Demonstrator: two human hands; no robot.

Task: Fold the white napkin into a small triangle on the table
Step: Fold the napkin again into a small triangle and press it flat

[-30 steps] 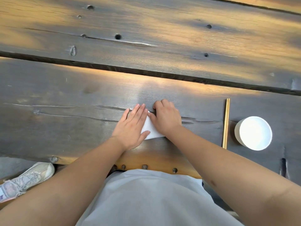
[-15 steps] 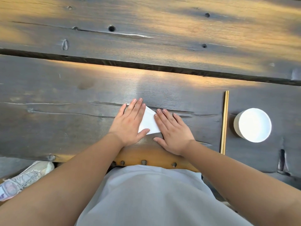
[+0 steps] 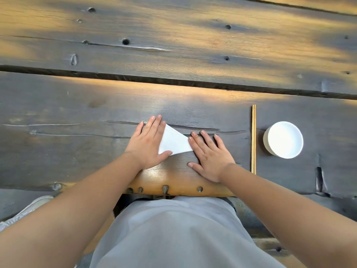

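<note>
The white napkin (image 3: 174, 142) lies folded into a small triangle on the dark wooden table (image 3: 77, 151), near the front edge. My left hand (image 3: 148, 144) rests flat on the napkin's left part and hides it, fingers stretched and thumb on its lower corner. My right hand (image 3: 209, 154) lies flat on the table just right of the napkin, fingers spread. Its index fingertip touches the napkin's right point.
A pair of wooden chopsticks (image 3: 253, 139) lies lengthwise to the right of my right hand. Beyond them stands a white bowl (image 3: 283, 139). A dark gap (image 3: 173, 82) runs between the two table planks. A shoe (image 3: 25, 211) shows at the lower left below the table.
My right hand opened from a curled press on the napkin and slid rightward off it onto the table. More of the white triangle now shows. My left hand stayed flat on it.
</note>
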